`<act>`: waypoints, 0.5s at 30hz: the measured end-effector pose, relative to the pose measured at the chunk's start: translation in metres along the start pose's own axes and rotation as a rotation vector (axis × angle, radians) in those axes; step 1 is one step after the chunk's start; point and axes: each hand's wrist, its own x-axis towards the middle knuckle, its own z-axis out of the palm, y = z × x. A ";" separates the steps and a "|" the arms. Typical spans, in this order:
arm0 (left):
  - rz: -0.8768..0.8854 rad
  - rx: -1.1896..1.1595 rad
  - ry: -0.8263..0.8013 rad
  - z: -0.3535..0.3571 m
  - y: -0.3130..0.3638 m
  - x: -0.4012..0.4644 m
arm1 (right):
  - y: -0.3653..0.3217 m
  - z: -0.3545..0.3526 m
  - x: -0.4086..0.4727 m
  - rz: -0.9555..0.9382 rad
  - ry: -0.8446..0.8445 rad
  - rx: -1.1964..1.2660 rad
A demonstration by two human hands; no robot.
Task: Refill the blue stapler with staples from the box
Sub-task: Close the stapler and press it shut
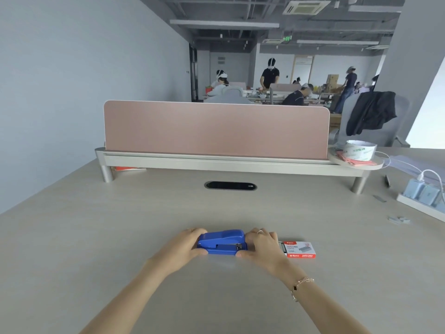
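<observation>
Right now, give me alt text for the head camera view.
Both hands, left hand and right hand, grip the ends of a closed blue stapler lying on a pale desk. A red-and-white staple box lies just right of it.

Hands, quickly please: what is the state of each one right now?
Left hand: closed around the left end of the blue stapler, which lies on the desk.
Right hand: closed around the stapler's right end.

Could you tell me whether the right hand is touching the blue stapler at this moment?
Touching. The head view shows the right hand wrapped over the right end of the stapler, thumb along its near edge.
</observation>
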 end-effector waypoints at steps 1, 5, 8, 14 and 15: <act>0.003 0.000 -0.001 0.000 -0.001 0.000 | 0.000 -0.001 0.001 -0.010 -0.011 -0.011; 0.009 0.018 -0.025 -0.001 -0.004 0.003 | 0.000 -0.002 0.002 -0.036 -0.039 -0.034; 0.021 0.051 -0.057 -0.001 -0.005 0.006 | 0.002 -0.002 0.004 -0.040 -0.042 -0.013; 0.017 0.063 -0.087 -0.006 -0.005 0.025 | 0.011 -0.009 0.017 -0.039 -0.043 -0.085; 0.021 0.059 -0.088 -0.007 -0.005 0.030 | 0.013 -0.011 0.022 -0.039 -0.023 -0.083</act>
